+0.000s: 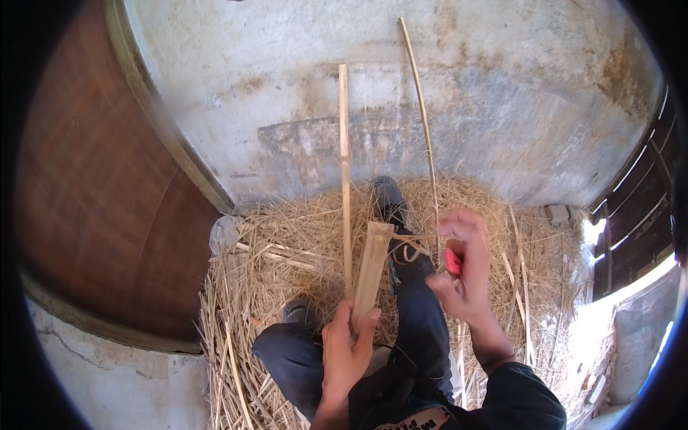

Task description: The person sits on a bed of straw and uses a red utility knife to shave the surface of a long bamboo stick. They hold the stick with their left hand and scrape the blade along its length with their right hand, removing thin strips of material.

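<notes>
Upright in front of my lap, a flat split-bamboo piece (373,269) is gripped near its lower end by my left hand (349,351), the thumb lying along its face. My right hand (466,269) is raised beside its upper part, fingers curled around a small red object (453,263), perhaps a tool handle; the rest of it is hidden. Thin curled strips (410,247) stretch between the top of the bamboo piece and my right fingers. Both hands are over my dark-trousered legs (423,315).
A straight bamboo stick (344,143) and a thinner stick (417,79) lean toward the stained wall (287,93). Straw and shavings (272,215) cover the floor around my feet. On the left is a brown door panel (107,186); dark slats (638,208) stand at the right.
</notes>
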Demonstrator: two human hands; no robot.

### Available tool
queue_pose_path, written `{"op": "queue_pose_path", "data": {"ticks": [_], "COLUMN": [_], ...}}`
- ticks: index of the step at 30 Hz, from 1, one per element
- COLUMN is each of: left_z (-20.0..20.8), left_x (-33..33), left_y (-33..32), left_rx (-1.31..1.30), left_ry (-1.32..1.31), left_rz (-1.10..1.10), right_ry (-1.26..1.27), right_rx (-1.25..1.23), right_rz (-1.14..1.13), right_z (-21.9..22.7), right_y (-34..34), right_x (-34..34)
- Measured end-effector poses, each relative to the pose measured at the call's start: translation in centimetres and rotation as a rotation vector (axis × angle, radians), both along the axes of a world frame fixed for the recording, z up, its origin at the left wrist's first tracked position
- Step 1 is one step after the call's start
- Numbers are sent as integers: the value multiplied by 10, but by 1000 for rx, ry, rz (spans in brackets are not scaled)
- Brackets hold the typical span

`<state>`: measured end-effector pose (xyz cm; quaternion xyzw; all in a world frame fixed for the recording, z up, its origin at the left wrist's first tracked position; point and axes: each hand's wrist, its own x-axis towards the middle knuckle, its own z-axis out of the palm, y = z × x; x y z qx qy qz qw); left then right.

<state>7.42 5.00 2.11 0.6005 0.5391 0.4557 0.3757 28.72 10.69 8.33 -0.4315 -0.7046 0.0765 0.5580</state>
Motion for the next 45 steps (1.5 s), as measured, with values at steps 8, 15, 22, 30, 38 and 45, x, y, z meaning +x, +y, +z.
{"op": "queue_pose_path", "data": {"ticks": [8,15,22,30,38,45], "left_z": [14,25,28,30,30,17], "left_x": [2,0,3,2,3,1], "left_y": [-7,-16,-15,-17,-21,-29], "left_rx": [8,-23,78,-6,-56,-76], "left_ry": [10,-17,-2,8,33,23], "left_rz": [62,38,42,15,32,41], "right_ry": [-334,-404,-538,-542,-496,-416], "right_rx": [-87,108,248,259,285,256], "right_rz": [294,198,156,73,57,35], "right_z": [-30,-34,-28,-27,-21,-27], "right_y": [-25,-3,-3,-5,6,18], "right_x": [3,1,-5,-4,-5,-2]}}
